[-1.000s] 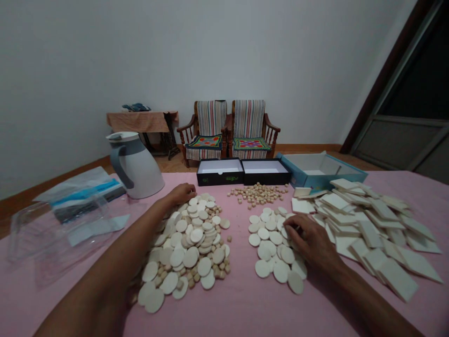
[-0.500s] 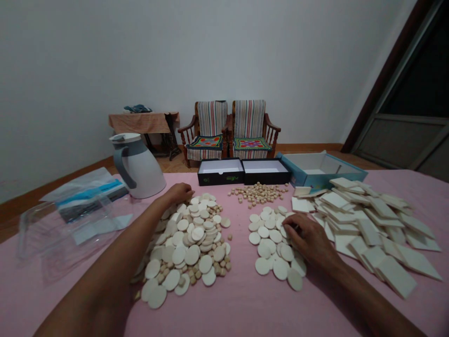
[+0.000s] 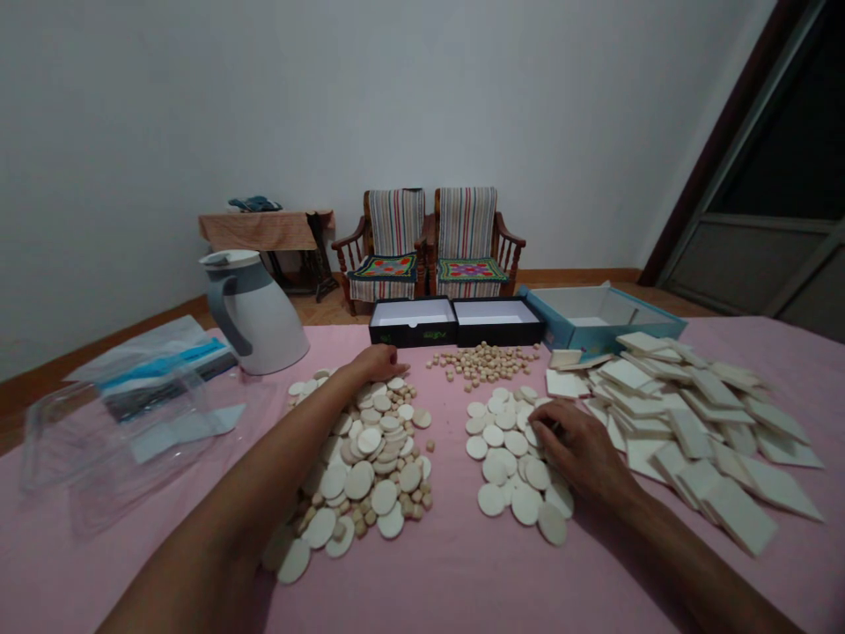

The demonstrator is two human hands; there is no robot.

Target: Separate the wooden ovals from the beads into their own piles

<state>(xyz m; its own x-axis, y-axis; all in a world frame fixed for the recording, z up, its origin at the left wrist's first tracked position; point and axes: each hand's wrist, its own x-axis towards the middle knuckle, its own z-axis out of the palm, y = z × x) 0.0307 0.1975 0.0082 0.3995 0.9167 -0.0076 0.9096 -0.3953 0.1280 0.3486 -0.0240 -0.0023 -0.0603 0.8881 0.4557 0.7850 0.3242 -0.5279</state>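
Note:
My left hand [image 3: 378,363] is over the far edge of a mixed pile of round wooden discs [image 3: 358,480] and small wooden cubes [image 3: 360,525]. Its fingers are curled together, and whatever they may hold is hidden. On the other side, my right hand [image 3: 576,440] rests by the right edge of a separate group of round discs [image 3: 525,504]. Thumb and fingers are bent inward there, and I cannot make out anything between them. Farther back, between the two hands, lies a scatter of small wooden cubes [image 3: 487,363].
Square wooden tiles [image 3: 703,431] heap up at right. Two black boxes [image 3: 498,335] and a blue box [image 3: 598,339] stand behind. At left are a white jug [image 3: 268,321], clear plastic trays [image 3: 85,440] and a blue-and-white package [image 3: 165,365]. Pink cloth [image 3: 455,563] covers the table.
My left hand has moved right along the far edge of the mixed pile, towards the scattered cubes. My right hand stays by its discs. The view has shifted slightly.

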